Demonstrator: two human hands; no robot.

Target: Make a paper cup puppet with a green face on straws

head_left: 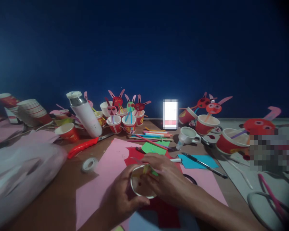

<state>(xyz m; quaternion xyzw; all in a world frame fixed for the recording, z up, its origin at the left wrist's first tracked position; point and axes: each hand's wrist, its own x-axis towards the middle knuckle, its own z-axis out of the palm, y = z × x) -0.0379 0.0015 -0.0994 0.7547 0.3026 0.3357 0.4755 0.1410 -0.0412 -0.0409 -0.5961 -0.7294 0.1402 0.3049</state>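
Note:
My left hand [121,195] is wrapped round a paper cup [141,189] and holds it over the pink paper [98,189] at the table's front. My right hand [165,178] reaches across the cup's rim, its fingers pinched on a small green and yellow piece at the cup's mouth. What exactly that piece is stays unclear. Red paper [163,211] lies under both hands.
Finished cup figures with paper ears [130,120] stand at the back, more at the right [207,123]. A white bottle [85,115], red-handled scissors [86,146], a tape roll [89,164], straws [154,134], a white mug [188,135], a pen [204,164] and stacked cups [33,110] lie around.

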